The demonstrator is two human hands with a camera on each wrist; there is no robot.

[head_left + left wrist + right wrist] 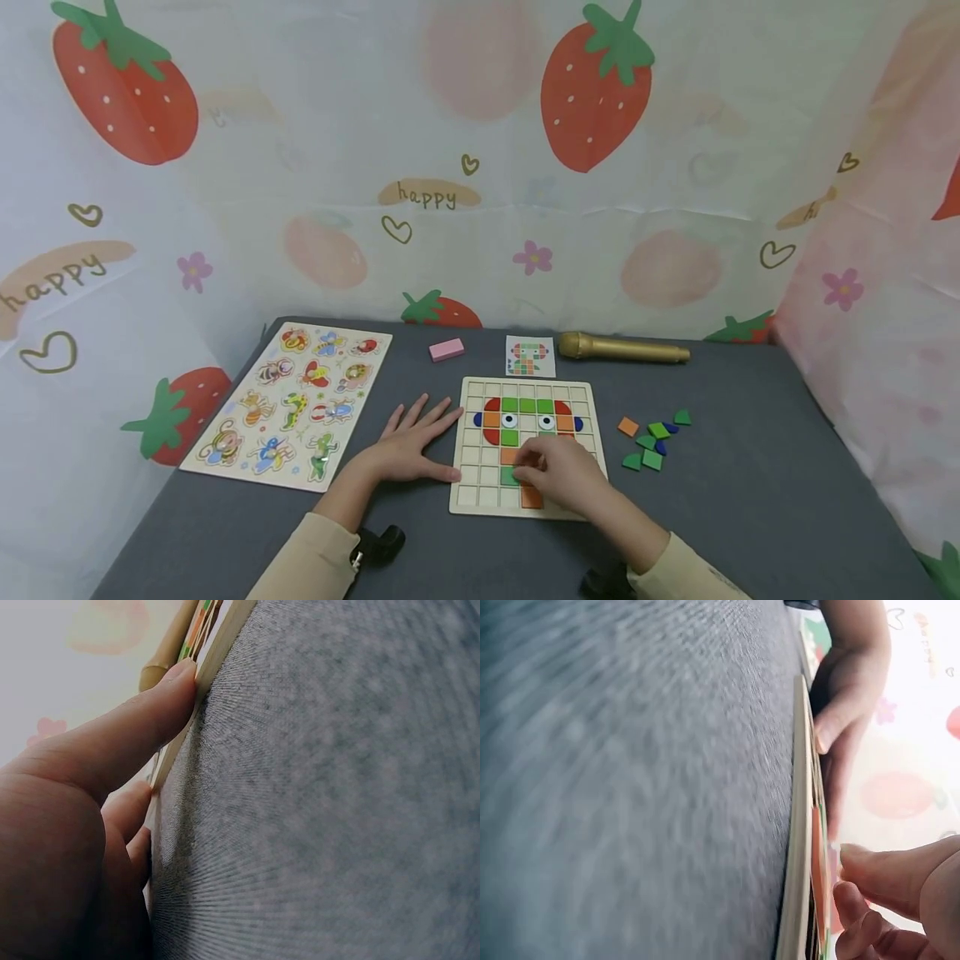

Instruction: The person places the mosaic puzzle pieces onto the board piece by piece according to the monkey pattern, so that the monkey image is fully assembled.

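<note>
Grid board (481,454) of pale wood lies flat around the middle of the desk (750,500), part filled with red, green, orange and blue tiles and two eye tiles. The left hand (408,446) is spread, palm down, between the picture board (382,343) toward the desk's left edge and the grid board, with thumb and forefinger tips touching the latter's left side; it has hold of nothing. The right hand (562,471) is over the grid board's lower half, fingers bent and thumb near forefinger, just beside a green tile (509,476); whether it pinches a tile cannot be told. Loose tiles (652,459) lie between the grid board and the desk's right edge. Near the far edge are a pink block (447,350), a pattern card (530,357) and a gold microphone (622,347).
</note>
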